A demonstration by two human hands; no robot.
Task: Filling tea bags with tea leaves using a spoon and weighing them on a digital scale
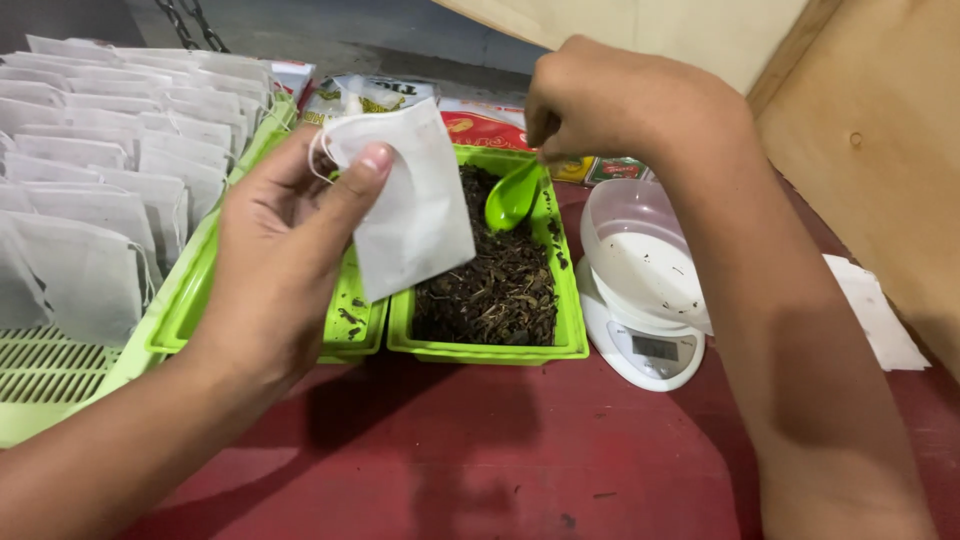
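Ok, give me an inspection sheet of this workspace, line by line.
Surface: dark red table, a few loose crumbs.
Job's things: white empty tea bag; green scoop over green tray of dried tea leaves.
Clutter: rows of white bags in a green basket; white kitchen scale with clear bowl; coloured packets; white paper.
Grippers: left hand pinches the bag; right hand holds the scoop.
Cables: nothing seen; a chain at top.
Surroundings: wooden panels.
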